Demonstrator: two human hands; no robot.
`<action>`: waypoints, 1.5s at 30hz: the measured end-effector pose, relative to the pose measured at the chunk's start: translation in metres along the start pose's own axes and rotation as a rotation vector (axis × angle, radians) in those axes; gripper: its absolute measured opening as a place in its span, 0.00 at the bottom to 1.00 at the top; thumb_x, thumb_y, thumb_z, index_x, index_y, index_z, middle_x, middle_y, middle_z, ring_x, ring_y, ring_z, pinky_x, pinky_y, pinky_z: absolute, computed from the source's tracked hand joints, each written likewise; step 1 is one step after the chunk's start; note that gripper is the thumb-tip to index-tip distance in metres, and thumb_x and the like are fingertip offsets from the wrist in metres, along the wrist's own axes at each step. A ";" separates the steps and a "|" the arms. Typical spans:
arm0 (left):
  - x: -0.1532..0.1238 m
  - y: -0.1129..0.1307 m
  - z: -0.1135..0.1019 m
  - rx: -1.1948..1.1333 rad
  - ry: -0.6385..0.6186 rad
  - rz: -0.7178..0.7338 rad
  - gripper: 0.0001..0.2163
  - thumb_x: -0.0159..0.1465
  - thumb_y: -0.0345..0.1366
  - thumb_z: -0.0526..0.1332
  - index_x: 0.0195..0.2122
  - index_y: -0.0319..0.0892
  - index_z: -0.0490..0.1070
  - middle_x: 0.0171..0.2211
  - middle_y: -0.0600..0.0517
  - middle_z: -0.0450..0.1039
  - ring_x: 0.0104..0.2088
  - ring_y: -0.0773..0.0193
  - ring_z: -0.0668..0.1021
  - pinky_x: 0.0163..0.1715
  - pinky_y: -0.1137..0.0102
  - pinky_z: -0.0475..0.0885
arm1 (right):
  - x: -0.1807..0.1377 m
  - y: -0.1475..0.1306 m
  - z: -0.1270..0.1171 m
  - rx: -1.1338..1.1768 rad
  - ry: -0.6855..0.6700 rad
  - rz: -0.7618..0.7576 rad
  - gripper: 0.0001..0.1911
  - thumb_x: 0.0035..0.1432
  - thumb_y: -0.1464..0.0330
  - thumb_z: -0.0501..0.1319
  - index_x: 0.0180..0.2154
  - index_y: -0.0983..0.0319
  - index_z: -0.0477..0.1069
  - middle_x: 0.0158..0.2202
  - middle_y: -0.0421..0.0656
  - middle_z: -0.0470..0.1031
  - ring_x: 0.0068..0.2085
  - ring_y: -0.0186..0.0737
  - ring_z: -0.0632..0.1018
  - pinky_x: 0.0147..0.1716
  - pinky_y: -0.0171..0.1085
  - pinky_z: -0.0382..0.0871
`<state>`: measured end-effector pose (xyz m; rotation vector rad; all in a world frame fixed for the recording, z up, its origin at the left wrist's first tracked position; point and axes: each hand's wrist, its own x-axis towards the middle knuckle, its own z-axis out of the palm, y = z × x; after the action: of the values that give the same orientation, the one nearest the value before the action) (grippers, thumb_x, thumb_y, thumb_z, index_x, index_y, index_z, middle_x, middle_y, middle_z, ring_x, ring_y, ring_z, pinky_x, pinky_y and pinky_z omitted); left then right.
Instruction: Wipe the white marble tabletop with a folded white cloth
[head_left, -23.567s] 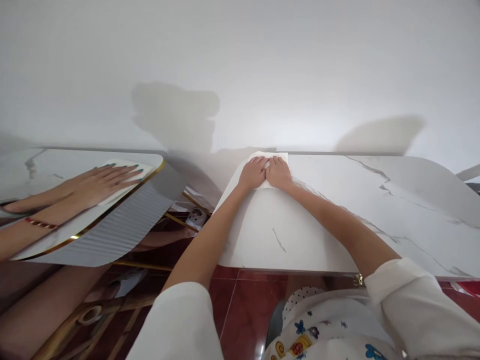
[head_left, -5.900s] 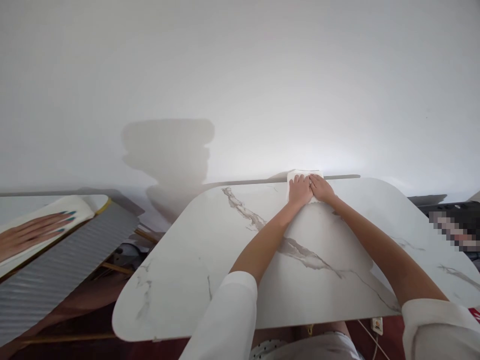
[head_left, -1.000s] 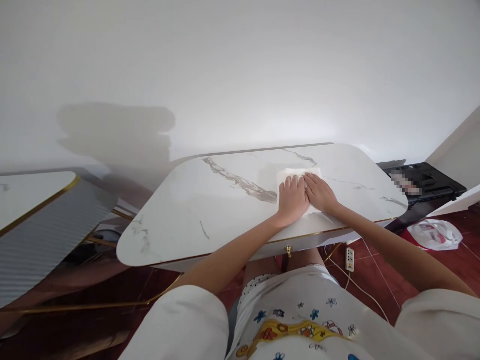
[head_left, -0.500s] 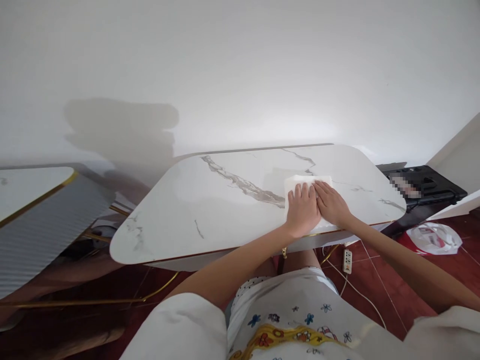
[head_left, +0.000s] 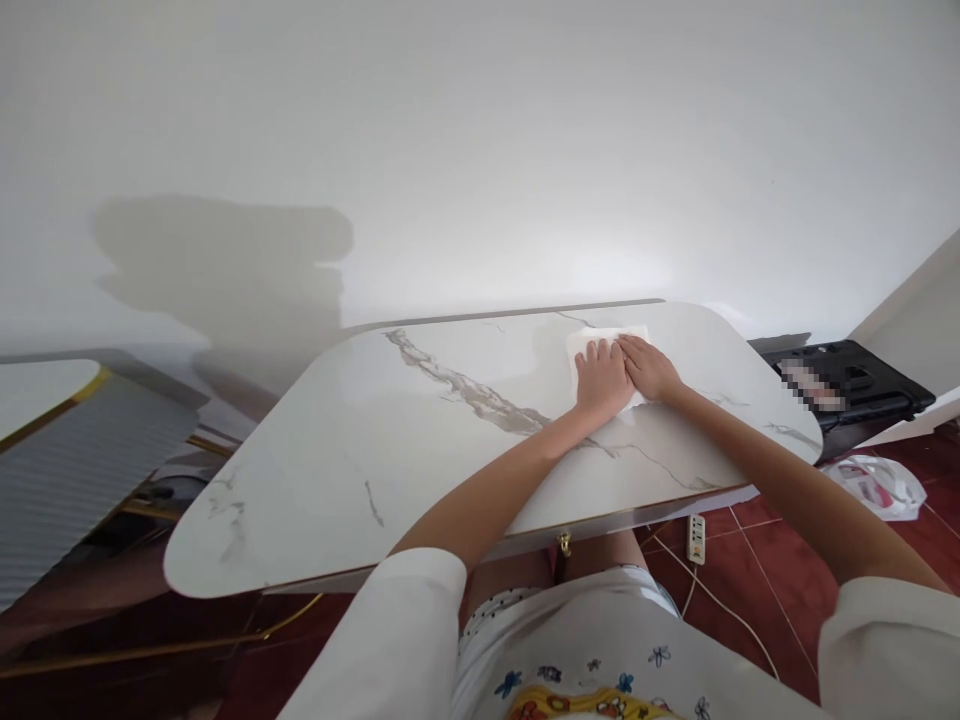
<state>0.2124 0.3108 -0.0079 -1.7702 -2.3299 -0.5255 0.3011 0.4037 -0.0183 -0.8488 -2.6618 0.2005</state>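
A thin white tissue [head_left: 612, 341] lies flat on the white marble-patterned tabletop [head_left: 300, 460], right of its middle and toward the wall side. My left hand [head_left: 602, 382] presses down on it, palm down with the fingers pointing at the wall. Beside it, my right hand [head_left: 649, 368] rests angled inward, its fingertips touching the left hand. Both hands lie flat rather than wrapped round the tissue. Much of the tissue is hidden under them.
Behind the table rises a plain white wall [head_left: 480, 150]. Left stands another table [head_left: 52, 385] with a ribbed side. To the right are a black case-like object [head_left: 885, 375] and a plastic bag [head_left: 874, 487]. A power strip [head_left: 696, 540] with a cable lies on the red tiled floor.
Both hands and the tissue have slid away from me toward the wall, now farther from the table's front edge. The camera view has shifted slightly.
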 end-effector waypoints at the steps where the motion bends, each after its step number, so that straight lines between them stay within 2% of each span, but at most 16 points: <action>1: 0.006 -0.003 0.002 -0.001 0.002 -0.009 0.21 0.67 0.35 0.46 0.59 0.36 0.62 0.60 0.42 0.63 0.60 0.48 0.63 0.56 0.54 0.61 | 0.007 0.002 0.002 0.015 0.001 0.002 0.27 0.66 0.67 0.40 0.61 0.64 0.62 0.64 0.46 0.62 0.65 0.45 0.61 0.65 0.46 0.54; 9: 0.044 -0.022 0.009 -0.028 -0.015 -0.042 0.21 0.68 0.35 0.44 0.60 0.39 0.62 0.60 0.42 0.63 0.60 0.49 0.62 0.56 0.55 0.60 | 0.054 0.019 0.015 0.097 -0.013 0.013 0.27 0.66 0.65 0.41 0.62 0.63 0.61 0.65 0.44 0.61 0.66 0.43 0.59 0.65 0.46 0.53; 15: 0.067 -0.035 0.017 -0.036 0.012 -0.068 0.21 0.68 0.34 0.43 0.59 0.37 0.63 0.59 0.41 0.63 0.60 0.48 0.61 0.55 0.55 0.60 | 0.085 0.027 0.021 0.127 -0.027 0.006 0.26 0.66 0.64 0.41 0.62 0.61 0.61 0.65 0.43 0.60 0.66 0.42 0.59 0.65 0.46 0.53; 26: 0.105 -0.042 0.035 -0.004 0.044 -0.063 0.21 0.68 0.35 0.43 0.59 0.38 0.62 0.59 0.41 0.63 0.60 0.49 0.61 0.56 0.54 0.58 | 0.118 0.050 0.026 0.092 -0.034 -0.017 0.27 0.66 0.64 0.41 0.62 0.63 0.60 0.65 0.46 0.60 0.66 0.43 0.60 0.65 0.46 0.54; 35: 0.120 -0.019 0.042 -0.018 0.048 -0.023 0.20 0.68 0.35 0.44 0.58 0.38 0.63 0.58 0.41 0.65 0.59 0.51 0.62 0.57 0.55 0.58 | 0.113 0.083 0.022 0.084 0.026 -0.008 0.26 0.66 0.64 0.41 0.61 0.61 0.62 0.64 0.46 0.62 0.65 0.43 0.62 0.64 0.48 0.56; 39: 0.113 -0.010 0.042 -0.040 0.038 -0.005 0.20 0.68 0.35 0.44 0.59 0.37 0.62 0.60 0.41 0.63 0.61 0.51 0.61 0.58 0.55 0.58 | 0.101 0.087 0.017 0.073 0.011 0.011 0.27 0.66 0.64 0.40 0.61 0.64 0.61 0.65 0.48 0.61 0.65 0.44 0.61 0.65 0.47 0.54; 45: 0.093 0.003 0.036 -0.062 0.038 0.010 0.19 0.68 0.35 0.44 0.58 0.37 0.63 0.57 0.42 0.65 0.60 0.51 0.62 0.57 0.56 0.58 | 0.077 0.086 0.013 0.075 0.041 0.024 0.26 0.66 0.63 0.42 0.61 0.60 0.61 0.64 0.45 0.62 0.65 0.45 0.61 0.65 0.50 0.54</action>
<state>0.1921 0.4089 -0.0090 -1.7815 -2.3026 -0.6306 0.2839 0.5179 -0.0299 -0.8522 -2.5901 0.2842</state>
